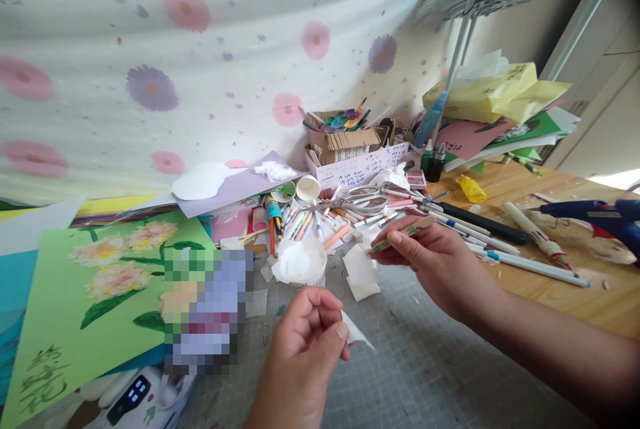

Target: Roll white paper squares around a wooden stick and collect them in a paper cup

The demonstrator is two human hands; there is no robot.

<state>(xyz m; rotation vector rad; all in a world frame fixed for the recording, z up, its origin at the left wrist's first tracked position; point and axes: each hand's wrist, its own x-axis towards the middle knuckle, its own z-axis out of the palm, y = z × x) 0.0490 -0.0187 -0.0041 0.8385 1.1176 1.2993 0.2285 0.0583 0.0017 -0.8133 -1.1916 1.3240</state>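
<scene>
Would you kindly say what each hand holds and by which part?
Left hand: white paper, by its upper-left end. Right hand: a slim patterned object, along its length, its kind unclear.

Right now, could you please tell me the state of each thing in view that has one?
Left hand: pinching a small white piece.
Right hand: holding a thin greenish strip.
White cup: upright, open.
Cardboard box: open, items sticking out.
Digital display: lit.
Blue glue gun: lying down; power unclear.
</scene>
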